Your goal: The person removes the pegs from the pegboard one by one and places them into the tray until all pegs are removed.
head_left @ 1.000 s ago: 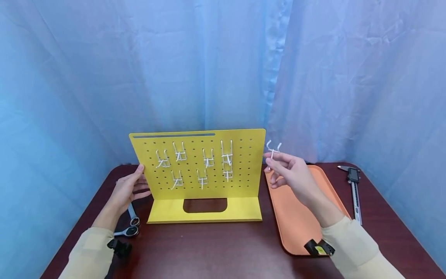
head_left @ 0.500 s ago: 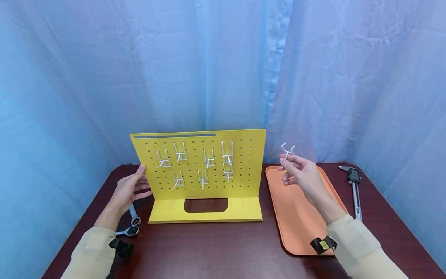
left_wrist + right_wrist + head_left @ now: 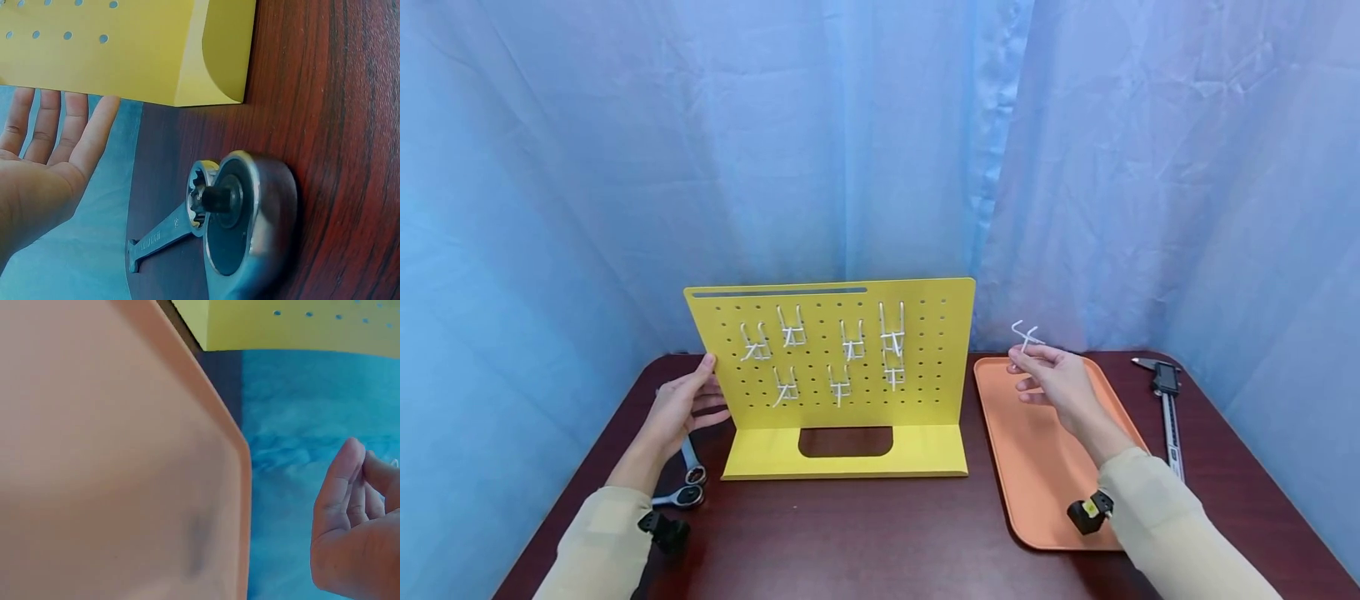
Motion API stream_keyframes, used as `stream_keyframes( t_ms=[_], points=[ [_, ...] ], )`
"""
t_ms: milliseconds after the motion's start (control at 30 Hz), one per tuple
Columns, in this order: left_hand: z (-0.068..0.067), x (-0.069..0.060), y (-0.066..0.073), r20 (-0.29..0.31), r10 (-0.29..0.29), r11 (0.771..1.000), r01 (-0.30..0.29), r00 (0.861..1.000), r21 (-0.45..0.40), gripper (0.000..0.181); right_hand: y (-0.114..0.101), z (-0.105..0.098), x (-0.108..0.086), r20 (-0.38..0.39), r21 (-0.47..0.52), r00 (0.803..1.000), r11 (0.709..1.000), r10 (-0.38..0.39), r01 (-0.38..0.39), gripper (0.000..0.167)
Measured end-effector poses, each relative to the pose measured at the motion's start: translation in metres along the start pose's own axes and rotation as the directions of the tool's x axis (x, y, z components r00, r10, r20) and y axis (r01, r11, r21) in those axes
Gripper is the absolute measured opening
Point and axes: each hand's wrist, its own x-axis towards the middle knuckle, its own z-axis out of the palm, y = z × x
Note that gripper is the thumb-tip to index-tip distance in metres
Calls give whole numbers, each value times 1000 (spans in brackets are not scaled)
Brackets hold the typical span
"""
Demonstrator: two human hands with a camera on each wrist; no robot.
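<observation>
A yellow pegboard stands upright on its base, with several white hooks fitted in its holes. At its left edge rests my left hand, thumb on the front and fingers straight; in the left wrist view the fingers of this hand meet the board's edge. My right hand pinches a white double-pronged hook between thumb and index finger, above the far end of the orange tray. The right wrist view shows that hand with fingertips together, the hook almost wholly hidden.
Two metal wrenches, one a ratchet and one with a ring end, lie left of the board. To the right of the tray is a digital caliper. Blue curtains surround the dark red table.
My right hand has moved right, away from the board, and then slightly down with the hook, which has tilted. My left hand stays at the board's left edge.
</observation>
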Motion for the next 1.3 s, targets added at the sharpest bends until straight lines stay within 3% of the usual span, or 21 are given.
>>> stream_keyframes(
  t_ms=[367,800,1300],
  points=[
    [0,1,0,2,-9,1000,9,1000,-12,67,15,-6,14,7,63,996,994,88,-89,49],
    [-1,0,0,9,-10,1000,10,1000,-12,68,31,-3,24,14,32,989,988,148,-148,49],
    [0,1,0,6,-14,1000,14,1000,-1,71,47,-4,29,69,70,966,964,251,-256,57]
  ],
)
